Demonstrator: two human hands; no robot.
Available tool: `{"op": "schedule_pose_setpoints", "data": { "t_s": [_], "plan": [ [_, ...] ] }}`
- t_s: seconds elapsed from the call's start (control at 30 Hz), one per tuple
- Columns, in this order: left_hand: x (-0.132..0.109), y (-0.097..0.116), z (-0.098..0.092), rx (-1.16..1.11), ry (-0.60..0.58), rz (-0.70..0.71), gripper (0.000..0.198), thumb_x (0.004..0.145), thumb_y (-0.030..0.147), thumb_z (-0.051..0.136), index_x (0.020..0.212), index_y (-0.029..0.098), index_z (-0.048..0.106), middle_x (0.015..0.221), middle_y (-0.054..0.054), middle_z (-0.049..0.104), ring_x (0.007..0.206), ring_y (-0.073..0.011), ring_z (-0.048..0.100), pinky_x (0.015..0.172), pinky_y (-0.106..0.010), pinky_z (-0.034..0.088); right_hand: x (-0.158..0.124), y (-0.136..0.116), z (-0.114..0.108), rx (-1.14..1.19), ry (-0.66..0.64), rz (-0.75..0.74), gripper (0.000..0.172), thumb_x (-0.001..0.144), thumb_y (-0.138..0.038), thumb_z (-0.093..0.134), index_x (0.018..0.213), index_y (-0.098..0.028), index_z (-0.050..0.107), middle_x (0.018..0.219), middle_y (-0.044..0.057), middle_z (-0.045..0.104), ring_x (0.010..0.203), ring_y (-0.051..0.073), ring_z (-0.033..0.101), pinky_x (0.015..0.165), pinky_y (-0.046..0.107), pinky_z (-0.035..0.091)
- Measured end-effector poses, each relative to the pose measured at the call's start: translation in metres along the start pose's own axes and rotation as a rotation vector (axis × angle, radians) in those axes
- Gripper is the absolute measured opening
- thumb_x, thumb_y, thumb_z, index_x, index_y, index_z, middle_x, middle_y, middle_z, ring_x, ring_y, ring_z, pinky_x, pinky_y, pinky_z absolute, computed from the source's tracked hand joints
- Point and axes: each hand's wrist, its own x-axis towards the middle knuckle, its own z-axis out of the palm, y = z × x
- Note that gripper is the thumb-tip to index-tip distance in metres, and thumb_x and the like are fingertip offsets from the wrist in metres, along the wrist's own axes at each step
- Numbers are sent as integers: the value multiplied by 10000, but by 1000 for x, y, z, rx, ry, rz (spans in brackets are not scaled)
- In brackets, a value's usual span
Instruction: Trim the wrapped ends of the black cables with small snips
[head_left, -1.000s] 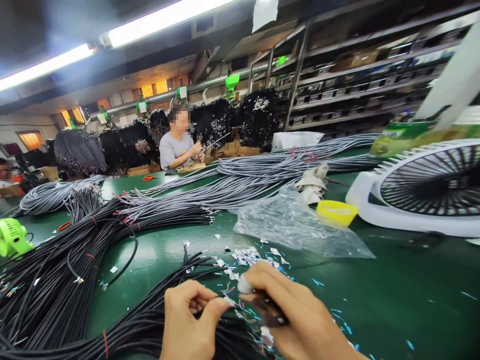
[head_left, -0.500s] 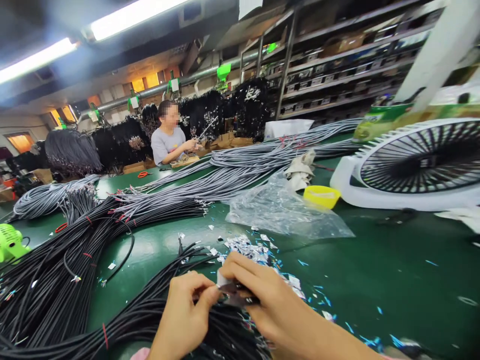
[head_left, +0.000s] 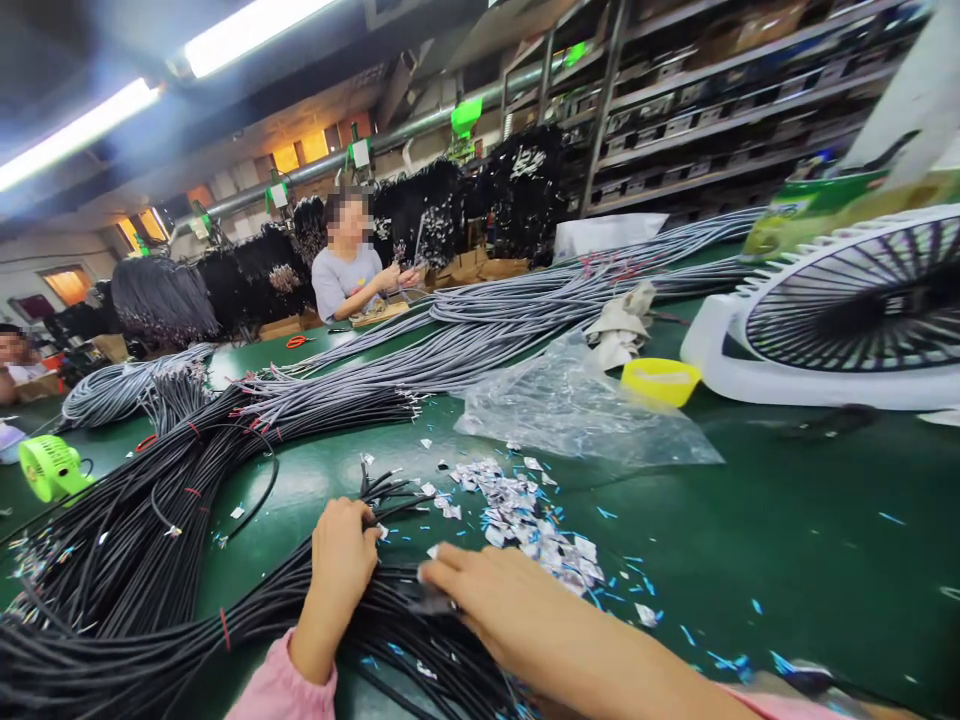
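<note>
My left hand (head_left: pixel 341 560) rests on the bundle of black cables (head_left: pixel 262 600), fingers curled around cables near their upper ends. To its right, my right hand (head_left: pixel 510 600) is over the same bundle, its fingers bent around a dark tool that is blurred and mostly hidden beneath them. A small pale piece shows at its fingertips. Beyond the right hand lies a pile of silvery foil scraps (head_left: pixel 517 510) mixed with blue bits. A red tie (head_left: pixel 225 630) goes round the bundle at the lower left.
More black cables (head_left: pixel 187 490) and long grey cables (head_left: pixel 450 350) cross the green table. Plastic bag (head_left: pixel 577 410), yellow bowl (head_left: pixel 660 382), white fan (head_left: pixel 825 390) stand right; small green fan (head_left: pixel 52 468) left. A person (head_left: pixel 349 270) works across the table.
My left hand has moved left and up, from beside the tool onto the cables. My right hand has shifted slightly left and lower. The camera view has turned a little left.
</note>
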Motion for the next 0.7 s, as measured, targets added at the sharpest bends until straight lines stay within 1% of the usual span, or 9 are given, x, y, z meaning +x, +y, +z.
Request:
{"op": "schedule_pose_setpoints", "data": {
  "t_s": [0.03, 0.1, 0.2, 0.27, 0.33, 0.4, 0.47, 0.53, 0.7],
  "plan": [
    [0, 1, 1, -21, 0, 1, 185, 668, -5, 600, 676, 167, 668, 700, -57, 648, 776, -242, 609, 754, -344, 441, -2, -3, 2, -34, -33, -45, 362, 680, 74, 467, 878, -164, 655, 790, 52, 695, 608, 233, 658, 482, 288, 361],
    [0, 6, 1, -93, -8, 28, 159, 707, 29, 588, 671, 166, 661, 639, -31, 648, 667, -200, 616, 676, -292, 458, -4, -5, 5, -60, -38, -75, 385, 649, 85, 475, 870, -169, 662, 755, 42, 703, 600, 231, 662, 476, 284, 357],
    [0, 21, -1, -233, -10, 108, 134, 771, 93, 559, 751, 153, 677, 681, -28, 681, 622, -157, 623, 611, -231, 477, -1, -3, 2, 44, 61, 0, 387, 608, 86, 463, 801, -194, 648, 790, 30, 699, 620, 213, 663, 495, 266, 392],
    [-1, 31, -3, -321, 17, 167, 132, 761, 99, 566, 763, 145, 689, 730, -45, 693, 685, -159, 633, 634, -220, 489, 0, 2, -3, 204, 202, 42, 367, 606, 75, 445, 774, -202, 619, 774, 16, 683, 625, 186, 648, 519, 251, 426],
    [-3, 38, -4, -442, 72, 251, 126, 756, 133, 586, 748, 148, 711, 734, -59, 690, 710, -168, 627, 641, -227, 492, 1, 7, -9, 347, 395, 60, 303, 674, 36, 439, 767, -207, 593, 699, 1, 653, 586, 161, 614, 521, 239, 444],
    [-7, 43, -3, -529, 145, 289, 135, 765, 197, 611, 735, 164, 738, 699, -61, 684, 667, -169, 616, 614, -236, 486, 0, 11, -14, 428, 583, 87, 194, 785, -66, 458, 757, -212, 583, 638, -7, 620, 528, 151, 572, 493, 239, 446],
    [-11, 46, -1, -540, 217, 268, 159, 773, 265, 632, 719, 182, 756, 636, -53, 674, 589, -161, 596, 563, -239, 470, 0, 13, -16, 469, 697, 126, 147, 844, -211, 500, 727, -211, 590, 602, -6, 598, 497, 153, 547, 472, 250, 444],
    [-16, 48, 1, -514, 256, 247, 177, 776, 306, 645, 706, 193, 761, 574, -41, 658, 524, -152, 571, 515, -236, 448, 1, 13, -16, 498, 726, 150, 176, 843, -251, 512, 696, -209, 601, 592, 2, 599, 499, 160, 550, 478, 263, 449],
    [-26, 50, 0, -483, 266, 311, 182, 783, 328, 650, 746, 192, 766, 576, -45, 656, 517, -147, 565, 509, -227, 440, 2, 9, -17, 514, 699, 162, 190, 792, -149, 482, 661, -209, 606, 562, -4, 580, 474, 154, 533, 450, 253, 422]
  ]
}}
